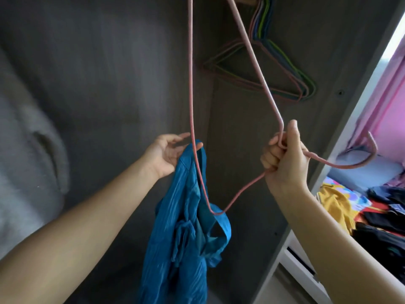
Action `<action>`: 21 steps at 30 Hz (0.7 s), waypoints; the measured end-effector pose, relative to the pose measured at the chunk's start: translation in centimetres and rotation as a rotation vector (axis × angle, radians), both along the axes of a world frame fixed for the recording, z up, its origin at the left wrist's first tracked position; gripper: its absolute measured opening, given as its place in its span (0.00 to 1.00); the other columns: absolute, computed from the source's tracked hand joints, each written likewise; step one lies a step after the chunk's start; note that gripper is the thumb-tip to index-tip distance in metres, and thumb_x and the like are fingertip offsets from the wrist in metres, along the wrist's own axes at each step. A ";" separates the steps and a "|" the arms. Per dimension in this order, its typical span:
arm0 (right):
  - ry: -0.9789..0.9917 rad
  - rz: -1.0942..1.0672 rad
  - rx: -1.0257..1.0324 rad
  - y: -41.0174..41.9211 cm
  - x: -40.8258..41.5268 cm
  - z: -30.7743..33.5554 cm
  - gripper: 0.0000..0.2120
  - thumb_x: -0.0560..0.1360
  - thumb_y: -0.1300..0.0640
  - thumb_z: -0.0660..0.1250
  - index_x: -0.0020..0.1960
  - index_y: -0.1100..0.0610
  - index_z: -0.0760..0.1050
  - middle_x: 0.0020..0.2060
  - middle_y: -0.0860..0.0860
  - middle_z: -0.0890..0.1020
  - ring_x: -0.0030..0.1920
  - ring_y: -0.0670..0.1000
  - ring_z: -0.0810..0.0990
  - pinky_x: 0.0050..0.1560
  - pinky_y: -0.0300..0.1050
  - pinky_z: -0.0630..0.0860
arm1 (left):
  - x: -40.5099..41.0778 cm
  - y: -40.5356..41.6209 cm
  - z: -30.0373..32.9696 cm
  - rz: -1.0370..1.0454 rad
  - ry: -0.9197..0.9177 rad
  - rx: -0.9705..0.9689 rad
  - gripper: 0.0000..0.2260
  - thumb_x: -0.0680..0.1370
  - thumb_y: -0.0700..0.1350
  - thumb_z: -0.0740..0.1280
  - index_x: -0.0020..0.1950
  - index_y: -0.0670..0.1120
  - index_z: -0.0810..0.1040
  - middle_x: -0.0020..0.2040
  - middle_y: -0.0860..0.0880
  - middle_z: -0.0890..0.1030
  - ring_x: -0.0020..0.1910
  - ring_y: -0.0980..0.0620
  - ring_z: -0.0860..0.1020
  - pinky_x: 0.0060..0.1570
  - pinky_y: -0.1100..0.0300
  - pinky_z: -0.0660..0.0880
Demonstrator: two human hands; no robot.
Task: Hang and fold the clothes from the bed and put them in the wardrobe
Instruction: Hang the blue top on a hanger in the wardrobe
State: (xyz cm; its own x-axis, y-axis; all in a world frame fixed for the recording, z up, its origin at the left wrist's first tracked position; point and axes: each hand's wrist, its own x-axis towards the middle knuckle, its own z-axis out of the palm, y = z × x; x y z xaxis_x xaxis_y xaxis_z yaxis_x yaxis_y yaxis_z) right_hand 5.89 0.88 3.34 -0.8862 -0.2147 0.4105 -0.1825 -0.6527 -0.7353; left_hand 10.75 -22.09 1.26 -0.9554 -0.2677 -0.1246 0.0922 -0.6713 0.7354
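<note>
Right hand: my right hand point(282, 159) is clenched around the neck of the pink wire hanger point(192, 88), just below its hook, which curves off to the right.
Left hand: my left hand point(168, 154) has its fingers loosely curled, pinching the top edge of the blue garment point(186, 233) against the hanger's long bar.
Blue garment: hangs crumpled below the left hand, one strap looped over the hanger's lower corner, in front of the open wardrobe point(114, 84).
Wardrobe rail: a bunch of coloured hangers point(282, 69) hangs at upper right, apart from the pink one.
Bed: more clothes point(377, 207) lie heaped on the bed point(363, 172) at far right.
</note>
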 end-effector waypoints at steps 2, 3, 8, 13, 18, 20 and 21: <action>-0.026 0.031 -0.031 0.3 1.5 -1.1 0.23 0.79 0.45 0.60 0.27 0.52 0.72 0.20 0.44 0.65 0.20 0.42 0.60 0.20 0.34 0.56 | 1.2 0.8 0.4 -0.022 -0.002 -0.025 0.11 0.76 0.38 0.61 0.56 0.39 0.77 0.46 0.37 0.84 0.40 0.43 0.85 0.38 0.52 0.82; -0.040 0.041 -0.035 0.5 2.2 -1.7 0.22 0.78 0.45 0.61 0.28 0.52 0.72 0.21 0.44 0.65 0.20 0.42 0.61 0.20 0.34 0.57 | 1.9 1.1 0.6 -0.020 0.004 -0.044 0.12 0.76 0.38 0.61 0.57 0.39 0.77 0.46 0.37 0.84 0.40 0.44 0.85 0.40 0.52 0.82; -0.121 0.063 0.048 1.2 5.4 -4.7 0.21 0.75 0.44 0.64 0.26 0.52 0.73 0.21 0.45 0.65 0.21 0.42 0.60 0.21 0.35 0.56 | 5.3 1.7 1.4 0.013 0.046 -0.057 0.14 0.75 0.38 0.60 0.60 0.37 0.75 0.48 0.37 0.84 0.43 0.44 0.84 0.38 0.56 0.82; -0.104 0.107 -0.076 2.9 7.6 -1.9 0.21 0.77 0.44 0.62 0.28 0.51 0.73 0.21 0.44 0.65 0.21 0.42 0.61 0.21 0.34 0.58 | 7.4 1.5 1.5 0.034 0.067 -0.058 0.14 0.78 0.38 0.58 0.62 0.39 0.73 0.49 0.37 0.83 0.50 0.41 0.83 0.45 0.52 0.82; -0.060 0.158 -0.195 3.9 9.2 1.4 0.21 0.78 0.44 0.61 0.29 0.50 0.73 0.20 0.45 0.65 0.20 0.43 0.61 0.20 0.34 0.58 | 8.2 2.8 1.3 0.054 0.067 -0.082 0.14 0.78 0.39 0.58 0.63 0.39 0.72 0.47 0.37 0.84 0.48 0.40 0.83 0.34 0.56 0.80; -0.042 0.152 -0.160 3.5 9.8 0.9 0.22 0.79 0.45 0.60 0.28 0.51 0.72 0.20 0.45 0.64 0.20 0.42 0.59 0.20 0.35 0.56 | 8.4 3.3 1.5 0.053 0.069 -0.065 0.15 0.78 0.38 0.58 0.63 0.39 0.72 0.47 0.36 0.83 0.47 0.39 0.84 0.29 0.59 0.79; -0.025 0.140 -0.134 3.3 10.0 0.2 0.22 0.79 0.45 0.60 0.28 0.51 0.72 0.21 0.44 0.63 0.20 0.42 0.59 0.20 0.35 0.55 | 8.5 3.4 1.7 0.047 0.074 -0.057 0.15 0.78 0.38 0.58 0.63 0.38 0.72 0.47 0.35 0.83 0.47 0.40 0.84 0.29 0.59 0.78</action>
